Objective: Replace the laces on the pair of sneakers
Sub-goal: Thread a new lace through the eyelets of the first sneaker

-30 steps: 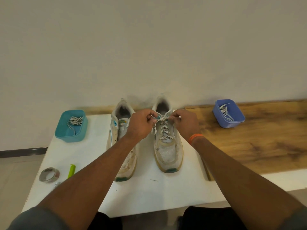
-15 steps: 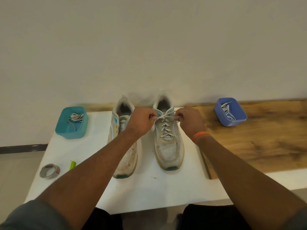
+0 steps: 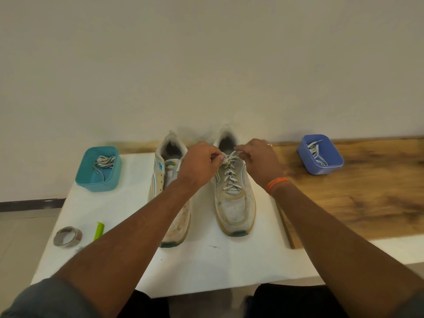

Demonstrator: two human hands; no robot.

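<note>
Right sneaker (image 3: 234, 193): laced to the top.
Left hand (image 3: 199, 165), right hand (image 3: 259, 160): fingers pinching lace ends (image 3: 229, 158).
Advice: pull both ends evenly outward, keeping the knot centred.

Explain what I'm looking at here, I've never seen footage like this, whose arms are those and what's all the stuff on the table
No machine here: a person wears a camera on the head, so this single picture looks forward and down at their own two arms. The left hand and right hand each pinch an end of the lace at the top of the right sneaker, apparently tying it. The left sneaker beside it shows no lace where visible, though the arm covers part of it. Both stand on a white table. A teal tub and a blue tub each hold laces. Near the left edge lie a roll of tape and a small green object.
</note>
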